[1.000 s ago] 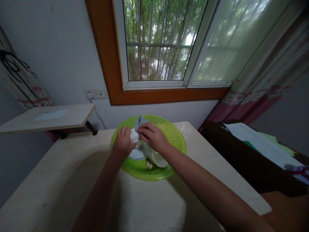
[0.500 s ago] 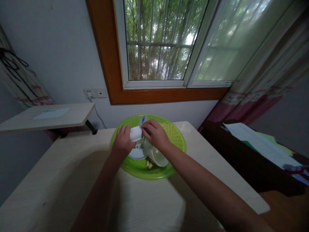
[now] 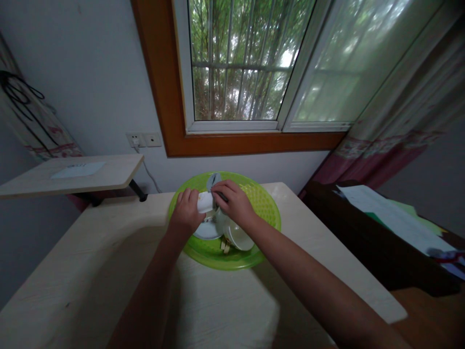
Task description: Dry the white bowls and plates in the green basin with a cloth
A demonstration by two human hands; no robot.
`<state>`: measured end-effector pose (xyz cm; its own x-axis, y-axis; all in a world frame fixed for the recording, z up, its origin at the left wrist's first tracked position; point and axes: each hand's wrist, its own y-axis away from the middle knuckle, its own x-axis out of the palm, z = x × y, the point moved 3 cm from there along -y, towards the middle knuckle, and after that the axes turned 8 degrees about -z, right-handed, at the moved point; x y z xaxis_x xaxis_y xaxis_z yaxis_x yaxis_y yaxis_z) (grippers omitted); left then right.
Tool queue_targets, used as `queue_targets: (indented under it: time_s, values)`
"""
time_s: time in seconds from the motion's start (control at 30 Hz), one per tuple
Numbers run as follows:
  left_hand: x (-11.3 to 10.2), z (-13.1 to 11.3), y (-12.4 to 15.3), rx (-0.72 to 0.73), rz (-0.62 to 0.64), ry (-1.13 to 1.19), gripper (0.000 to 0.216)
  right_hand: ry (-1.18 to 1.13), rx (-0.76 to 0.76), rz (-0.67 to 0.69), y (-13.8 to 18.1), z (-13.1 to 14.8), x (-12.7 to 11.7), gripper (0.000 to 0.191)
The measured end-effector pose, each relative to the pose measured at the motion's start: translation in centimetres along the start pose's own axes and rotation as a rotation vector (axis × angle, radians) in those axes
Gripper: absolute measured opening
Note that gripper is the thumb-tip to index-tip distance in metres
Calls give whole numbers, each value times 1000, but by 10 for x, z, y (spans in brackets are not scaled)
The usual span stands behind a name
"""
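A round green plastic basket (image 3: 214,259) stands on the table with dishes in it. My left hand (image 3: 186,212) is closed on the edge of a small white dish (image 3: 206,202), which is tilted. My right hand (image 3: 234,199) pinches the dark handle of a spoon, whose grey metal head (image 3: 213,180) points away beside the dish. Below the dish lies a white plate (image 3: 209,231), partly covered. A white bowl (image 3: 240,237) rests on its side under my right wrist. Light wooden pieces (image 3: 225,246), perhaps chopstick ends, poke out beside it.
The pale wooden table (image 3: 218,310) extends around the basket. A raised wooden shelf (image 3: 119,175) with a paper on it stands at the left. Behind are a wall socket (image 3: 143,140) with a cord and a window. Papers (image 3: 392,218) lie on dark furniture at the right.
The spoon head has shifted slightly left and the white dish has tilted a little in my left hand. Both hands stay in nearly the same place.
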<state>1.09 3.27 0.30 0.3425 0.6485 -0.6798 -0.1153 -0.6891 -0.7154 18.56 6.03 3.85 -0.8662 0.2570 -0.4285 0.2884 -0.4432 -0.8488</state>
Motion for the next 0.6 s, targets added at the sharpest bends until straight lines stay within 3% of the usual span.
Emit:
queue_targets:
  time_s: [0.17, 0.43, 0.6]
  values:
    - [-2, 0, 0, -11, 3, 8, 36, -26, 41, -28, 0, -9, -3, 12]
    - [3, 2, -1, -45, -13, 54, 38, -159, -57, 42, 0, 9, -1, 15]
    - [2, 6, -2, -123, -44, 171, 44, -62, 89, -86, -1, -11, -5, 13]
